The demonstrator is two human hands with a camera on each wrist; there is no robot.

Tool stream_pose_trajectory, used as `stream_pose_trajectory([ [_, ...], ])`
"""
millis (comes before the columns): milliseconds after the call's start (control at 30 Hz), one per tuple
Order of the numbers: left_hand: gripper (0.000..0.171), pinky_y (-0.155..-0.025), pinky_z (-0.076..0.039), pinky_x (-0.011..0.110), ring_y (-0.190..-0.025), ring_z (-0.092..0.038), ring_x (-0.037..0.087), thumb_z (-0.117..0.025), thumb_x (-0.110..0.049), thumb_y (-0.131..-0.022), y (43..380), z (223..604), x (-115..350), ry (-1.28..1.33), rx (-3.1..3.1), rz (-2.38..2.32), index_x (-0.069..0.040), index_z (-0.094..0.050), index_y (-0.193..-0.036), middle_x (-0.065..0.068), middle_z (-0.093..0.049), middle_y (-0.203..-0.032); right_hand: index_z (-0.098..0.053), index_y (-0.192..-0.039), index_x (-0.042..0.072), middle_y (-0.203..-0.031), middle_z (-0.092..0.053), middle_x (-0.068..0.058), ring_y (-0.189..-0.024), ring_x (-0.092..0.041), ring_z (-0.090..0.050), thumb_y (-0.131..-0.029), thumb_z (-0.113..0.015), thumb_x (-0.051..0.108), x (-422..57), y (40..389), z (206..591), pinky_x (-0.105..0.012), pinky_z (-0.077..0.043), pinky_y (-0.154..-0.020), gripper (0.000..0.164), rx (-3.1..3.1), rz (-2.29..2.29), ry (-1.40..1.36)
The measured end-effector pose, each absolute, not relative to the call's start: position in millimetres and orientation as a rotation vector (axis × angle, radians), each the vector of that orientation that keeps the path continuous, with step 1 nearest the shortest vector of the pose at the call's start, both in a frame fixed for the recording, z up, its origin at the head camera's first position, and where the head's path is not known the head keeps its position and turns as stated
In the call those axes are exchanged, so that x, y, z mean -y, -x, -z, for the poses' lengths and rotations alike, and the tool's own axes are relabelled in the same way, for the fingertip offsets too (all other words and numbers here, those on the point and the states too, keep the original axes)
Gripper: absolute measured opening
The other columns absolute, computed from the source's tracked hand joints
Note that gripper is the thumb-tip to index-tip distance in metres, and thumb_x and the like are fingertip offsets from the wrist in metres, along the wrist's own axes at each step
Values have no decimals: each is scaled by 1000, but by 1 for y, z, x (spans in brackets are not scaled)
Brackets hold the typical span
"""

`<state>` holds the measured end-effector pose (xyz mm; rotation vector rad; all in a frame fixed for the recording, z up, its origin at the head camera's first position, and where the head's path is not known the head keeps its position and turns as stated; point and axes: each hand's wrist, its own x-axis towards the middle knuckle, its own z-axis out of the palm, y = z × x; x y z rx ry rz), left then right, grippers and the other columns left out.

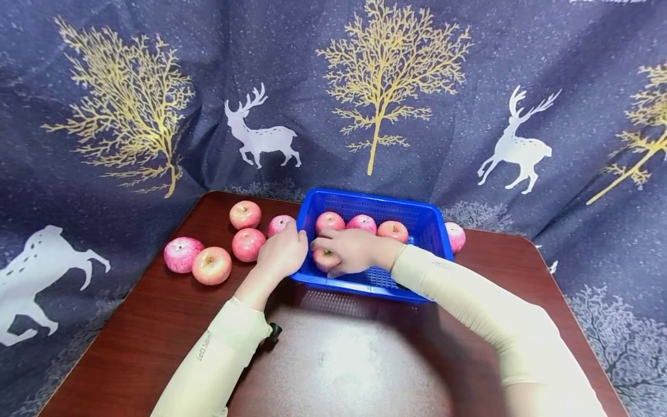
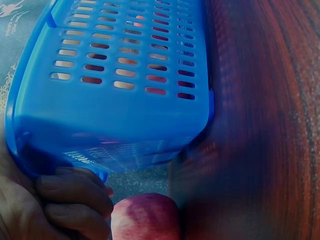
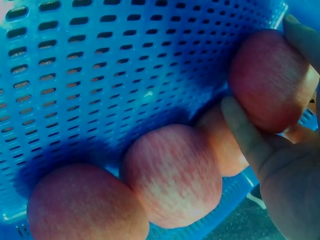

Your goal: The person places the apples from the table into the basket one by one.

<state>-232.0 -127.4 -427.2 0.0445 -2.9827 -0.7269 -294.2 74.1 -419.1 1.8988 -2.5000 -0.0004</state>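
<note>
Table (image 1: 140,330): hands (image 1: 283,249) (image 1: 354,250) grip basket (image 1: 375,202), apple (image 1: 325,262).

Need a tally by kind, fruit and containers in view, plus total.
Apples: 10 (4 within the basket's walls, 6 outside)
Blue basket: 1
Total: 11

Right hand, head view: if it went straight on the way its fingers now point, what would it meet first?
Likely the basket's left wall, just beyond the held apple; depth is hard to judge.
</note>
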Motion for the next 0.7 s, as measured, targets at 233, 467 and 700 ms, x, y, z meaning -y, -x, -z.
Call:
stream_pose_trajectory([
  [233, 40, -72, -50, 57, -91, -62, 38, -32, -40, -104, 231, 425, 128, -37, 2987, 737, -7, -48, -117, 19, -64, -109, -45, -136, 14, -115, -47, -2, -84, -12, -54, -85, -68, 58, -68, 296, 424, -28, -49, -80, 72, 2448, 111, -1886],
  [467, 40, -73, -49, 57, -91, -62, 38, -32, -41, -104, 230, 424, 127, -44, 3002, 726, -7, -48, -117, 19, -64, -108, -44, -136, 13, -114, -46, -2, -84, -13, -55, -87, -65, 58, -66, 295, 426, -30, -49, -81, 70, 2505, 103, -1853],
  [700, 41, -75, -49, 56, -94, -62, 37, -32, -41, -104, 230, 424, 127, -49, 3003, 733, -7, -48, -119, 18, -64, -110, -40, -140, 9, -117, -48, -3, -84, -14, -57, -86, -68, 57, -66, 293, 424, -30, -49, -83, 78, 2575, 58, -1810],
])
